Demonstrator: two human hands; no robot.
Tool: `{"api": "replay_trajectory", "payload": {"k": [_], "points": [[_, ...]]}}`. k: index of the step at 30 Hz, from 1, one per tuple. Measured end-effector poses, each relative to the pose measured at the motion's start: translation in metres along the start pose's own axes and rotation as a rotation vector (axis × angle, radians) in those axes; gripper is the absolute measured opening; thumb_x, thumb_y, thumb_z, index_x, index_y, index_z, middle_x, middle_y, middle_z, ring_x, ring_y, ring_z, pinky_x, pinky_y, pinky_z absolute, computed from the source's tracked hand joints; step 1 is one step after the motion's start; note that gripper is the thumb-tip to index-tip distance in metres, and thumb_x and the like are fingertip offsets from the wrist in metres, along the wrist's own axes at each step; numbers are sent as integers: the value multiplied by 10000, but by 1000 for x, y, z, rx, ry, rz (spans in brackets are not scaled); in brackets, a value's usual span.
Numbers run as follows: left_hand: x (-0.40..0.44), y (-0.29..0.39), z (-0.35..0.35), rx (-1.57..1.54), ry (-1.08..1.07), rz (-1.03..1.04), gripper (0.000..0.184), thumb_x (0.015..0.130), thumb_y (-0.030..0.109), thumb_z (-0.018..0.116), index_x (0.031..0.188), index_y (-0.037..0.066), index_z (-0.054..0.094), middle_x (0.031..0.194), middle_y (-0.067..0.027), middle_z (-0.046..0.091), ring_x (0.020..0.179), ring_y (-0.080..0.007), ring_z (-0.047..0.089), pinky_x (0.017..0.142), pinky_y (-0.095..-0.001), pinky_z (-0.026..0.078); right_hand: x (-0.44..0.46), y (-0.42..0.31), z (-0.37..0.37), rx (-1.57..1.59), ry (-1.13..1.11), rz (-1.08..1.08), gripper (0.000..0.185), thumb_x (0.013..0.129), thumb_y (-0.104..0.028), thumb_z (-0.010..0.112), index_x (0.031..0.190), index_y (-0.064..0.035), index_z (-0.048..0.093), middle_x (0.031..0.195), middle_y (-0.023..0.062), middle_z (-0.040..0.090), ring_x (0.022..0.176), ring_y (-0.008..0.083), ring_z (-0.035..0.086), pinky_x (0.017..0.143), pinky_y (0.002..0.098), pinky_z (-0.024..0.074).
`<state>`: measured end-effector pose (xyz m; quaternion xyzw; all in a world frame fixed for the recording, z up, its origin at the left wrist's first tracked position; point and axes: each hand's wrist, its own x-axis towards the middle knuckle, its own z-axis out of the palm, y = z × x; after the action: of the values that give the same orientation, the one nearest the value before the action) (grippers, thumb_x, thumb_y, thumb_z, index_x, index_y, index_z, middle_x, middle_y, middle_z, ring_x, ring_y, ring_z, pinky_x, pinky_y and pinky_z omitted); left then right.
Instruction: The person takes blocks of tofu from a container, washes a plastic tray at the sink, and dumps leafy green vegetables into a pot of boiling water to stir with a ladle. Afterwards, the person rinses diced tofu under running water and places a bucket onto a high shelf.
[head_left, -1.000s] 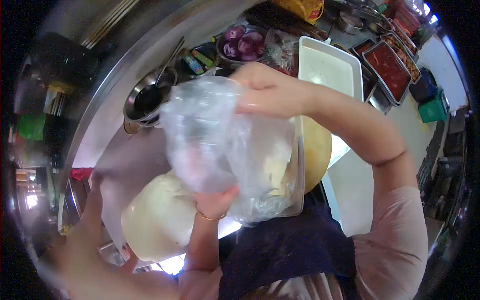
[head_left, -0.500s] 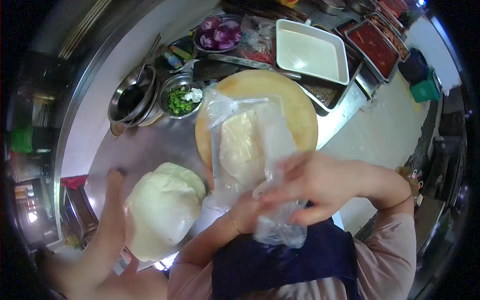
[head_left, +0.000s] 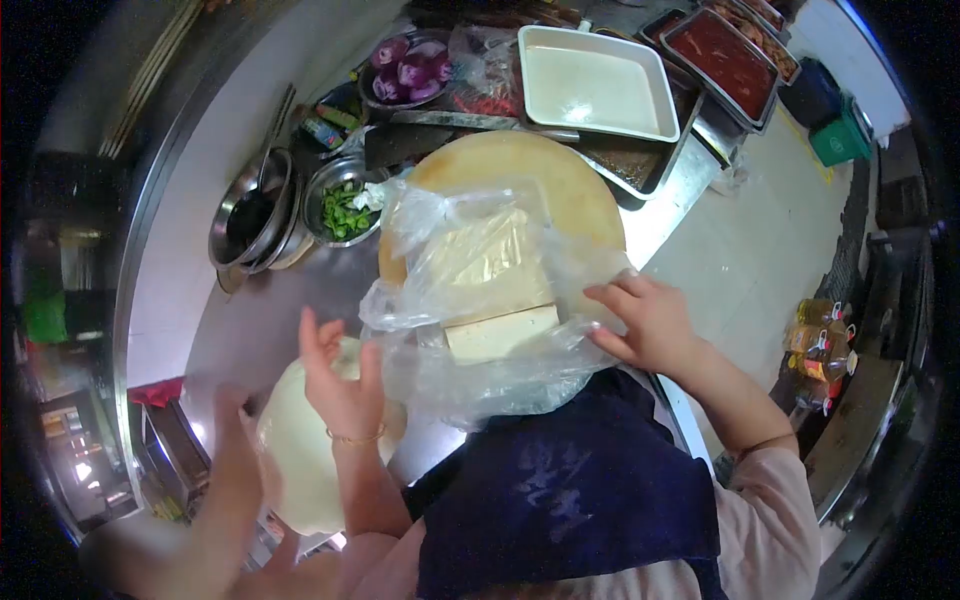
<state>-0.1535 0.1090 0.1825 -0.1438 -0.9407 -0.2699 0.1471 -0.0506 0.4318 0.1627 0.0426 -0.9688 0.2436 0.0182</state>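
Observation:
A pale, square-edged block of tofu point(head_left: 500, 335) lies in a clear plastic bag point(head_left: 450, 380), its near end uncovered. Bag and block rest over the front of a round wooden chopping board point(head_left: 510, 160). My left hand point(head_left: 345, 385) is raised beside the bag's left side, fingers spread and holding nothing. At the bag's right edge is my right hand point(head_left: 650, 325), with thumb and fingers apart against the plastic. A large white mass of dough point(head_left: 300, 455) sits left of the bag, partly hidden behind my left hand.
Another person's arm point(head_left: 230, 480) reaches in beside the dough at left. Behind the board stand a bowl of green peppers point(head_left: 345, 210), metal bowls point(head_left: 250, 215), a bowl of purple onions point(head_left: 410, 70), a cleaver point(head_left: 420, 140) and a white tray point(head_left: 600, 85). Oil bottles point(head_left: 825, 345) stand at right.
My hands were together at the bag's gathered mouth and have moved apart. The mouth is now spread wide, exposing the tofu's near end. My left hand has moved left, away from the plastic.

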Motion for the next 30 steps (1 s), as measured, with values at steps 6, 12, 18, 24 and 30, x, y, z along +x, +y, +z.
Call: {"api": "replay_trajectory", "payload": {"k": [6,12,18,24,30], "points": [[23,52,38,-1,-508,736,346,766,291,672,1035,81,616,1033,-83,617,1027,-302,568,908,-504,411,53,-23,30,-55,-33,-165,497,708,-352,681,1129,-110,575,1241,132,517,1094,324,508,891,459,406],[90,-7,121,-42,-542,391,379,816,345,592,1112,111,629,1133,-69,615,1108,-229,502,972,-526,299,111,29,62,23,107,-85,730,730,-429,631,1327,-62,427,1398,183,375,1300,389,330,1030,514,274],[94,-27,130,6,-472,309,226,831,260,594,971,92,651,942,-66,650,970,-244,532,870,-371,370,89,49,68,44,22,-244,662,732,-358,601,1299,-45,461,1389,189,387,1297,386,340,1045,477,294],[88,-55,140,-302,-234,20,162,832,201,616,790,44,615,755,-100,623,713,-244,575,666,-362,440,52,43,46,220,-23,-302,591,693,-252,666,1203,5,516,1303,182,474,1215,368,439,983,442,400],[62,-98,145,-177,-198,-243,134,856,141,621,787,30,593,680,-44,572,628,-160,552,592,-320,454,29,33,37,177,-84,-257,686,728,-347,673,1295,-30,451,1366,226,396,1221,413,421,993,454,387]]}}
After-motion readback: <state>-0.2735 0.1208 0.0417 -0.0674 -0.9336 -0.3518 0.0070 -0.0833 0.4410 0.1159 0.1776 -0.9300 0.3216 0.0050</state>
